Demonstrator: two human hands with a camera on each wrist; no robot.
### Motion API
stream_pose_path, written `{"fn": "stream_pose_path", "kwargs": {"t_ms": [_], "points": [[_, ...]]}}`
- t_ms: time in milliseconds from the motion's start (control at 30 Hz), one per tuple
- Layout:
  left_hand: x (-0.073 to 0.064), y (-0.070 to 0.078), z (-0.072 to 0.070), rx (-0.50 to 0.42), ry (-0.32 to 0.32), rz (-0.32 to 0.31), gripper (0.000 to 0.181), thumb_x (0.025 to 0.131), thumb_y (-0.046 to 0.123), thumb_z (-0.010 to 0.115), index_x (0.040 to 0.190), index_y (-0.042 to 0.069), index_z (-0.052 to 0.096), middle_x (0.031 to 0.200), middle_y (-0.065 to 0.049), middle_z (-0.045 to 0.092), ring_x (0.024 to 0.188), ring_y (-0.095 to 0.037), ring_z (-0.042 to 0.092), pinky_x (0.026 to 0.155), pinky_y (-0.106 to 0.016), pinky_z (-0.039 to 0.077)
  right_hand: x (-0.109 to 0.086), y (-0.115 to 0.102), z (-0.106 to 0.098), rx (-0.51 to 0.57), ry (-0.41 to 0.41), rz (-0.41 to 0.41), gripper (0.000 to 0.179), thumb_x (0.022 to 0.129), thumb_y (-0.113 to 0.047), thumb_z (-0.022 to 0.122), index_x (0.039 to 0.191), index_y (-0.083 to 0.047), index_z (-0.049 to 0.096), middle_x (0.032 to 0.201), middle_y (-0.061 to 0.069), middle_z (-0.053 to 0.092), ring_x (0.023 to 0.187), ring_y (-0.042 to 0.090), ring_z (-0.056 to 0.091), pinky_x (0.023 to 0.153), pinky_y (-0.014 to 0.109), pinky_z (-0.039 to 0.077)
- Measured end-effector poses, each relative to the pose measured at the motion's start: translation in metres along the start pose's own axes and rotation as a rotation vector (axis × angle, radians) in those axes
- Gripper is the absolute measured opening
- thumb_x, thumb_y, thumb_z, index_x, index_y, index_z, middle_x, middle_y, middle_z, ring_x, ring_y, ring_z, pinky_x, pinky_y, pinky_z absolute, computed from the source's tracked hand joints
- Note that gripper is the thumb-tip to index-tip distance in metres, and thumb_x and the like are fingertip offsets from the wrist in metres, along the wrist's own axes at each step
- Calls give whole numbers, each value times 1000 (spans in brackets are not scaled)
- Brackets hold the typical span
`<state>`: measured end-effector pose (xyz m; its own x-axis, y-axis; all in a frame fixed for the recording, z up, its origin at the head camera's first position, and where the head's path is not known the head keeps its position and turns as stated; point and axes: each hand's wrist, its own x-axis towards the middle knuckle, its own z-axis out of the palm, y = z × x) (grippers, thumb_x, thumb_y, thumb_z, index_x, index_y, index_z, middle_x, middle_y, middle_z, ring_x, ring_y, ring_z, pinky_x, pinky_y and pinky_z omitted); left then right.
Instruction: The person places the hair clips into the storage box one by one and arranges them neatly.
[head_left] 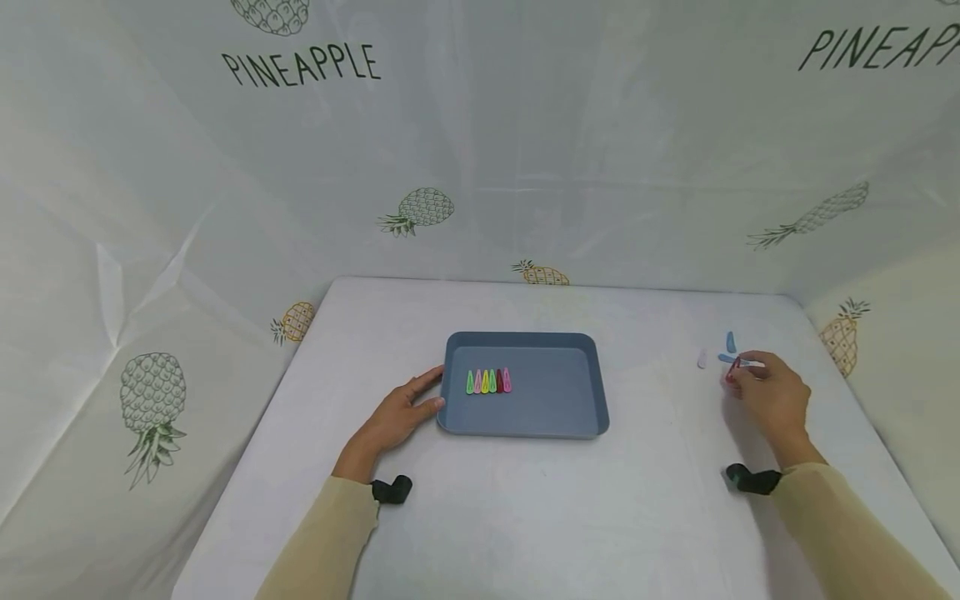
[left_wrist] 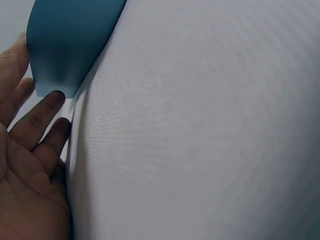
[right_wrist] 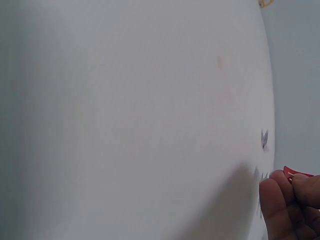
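Right hand point(head_left: 772, 402): thumb and fingertips pinch a small red drop-shaped hair clip point(head_left: 733, 367), held tilted at three o'clock of the tray, well apart from it. Left hand point(head_left: 397, 414): fingers extended and spread, touching the rim at nine o'clock, not wrapped round it. The two hands are well apart.

Step in hand, as judged: picking up the red clip. Good practice would be a light pinch near one end, leaving the other end free to set down, and a lift straight up, since a light-blue slender clip point(head_left: 725, 358) lies just beside the fingertips at eleven o'clock and could be dragged along. A blue drop-shaped clip point(head_left: 731, 342) lies at twelve o'clock of the pinch and a pale whitish clip point(head_left: 701, 359) near nine; both call for clearance. Squeezing hard might twist so small a piece. Light contact from the left hand should suffice to steady the tray; pushing could upset the row.

Container: one blue-grey shallow rectangular tray point(head_left: 555, 417) with rounded corners, flat on the white cloth-covered bench point(head_left: 562, 517). Contents: a row of six coloured hair clips point(head_left: 489, 382), towards nine o'clock of its centre, reading green, pink, yellow, green, dark red, pink, narrow ends towards twelve. Whether neighbours touch cannot be told
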<state>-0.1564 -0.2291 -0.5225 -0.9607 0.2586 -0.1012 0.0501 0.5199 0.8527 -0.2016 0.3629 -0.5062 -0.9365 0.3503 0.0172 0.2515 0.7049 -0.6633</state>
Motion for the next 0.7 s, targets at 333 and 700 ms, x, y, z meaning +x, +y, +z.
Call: {"fn": "stream_pose_path", "kwargs": {"t_ms": [333,700], "points": [[2,-2,1,7,2,-6,66,105,36,68,164,30,40,169,0,41,163,-35,18,132,-61,13,-11,-26,12,194,-50,-79,39,107,-10,59,142,6,56,125,38,68,70,-14,63,62,10,58],[2,-2,0,8,8,-18,65,104,35,68,164,31,42,168,0,42,163,-35,18,132,-61,14,-16,-55,21,367,-79,-154,34,103,-2,64,135,8,59,93,5,75,73,-5,71,69,21,64]]}}
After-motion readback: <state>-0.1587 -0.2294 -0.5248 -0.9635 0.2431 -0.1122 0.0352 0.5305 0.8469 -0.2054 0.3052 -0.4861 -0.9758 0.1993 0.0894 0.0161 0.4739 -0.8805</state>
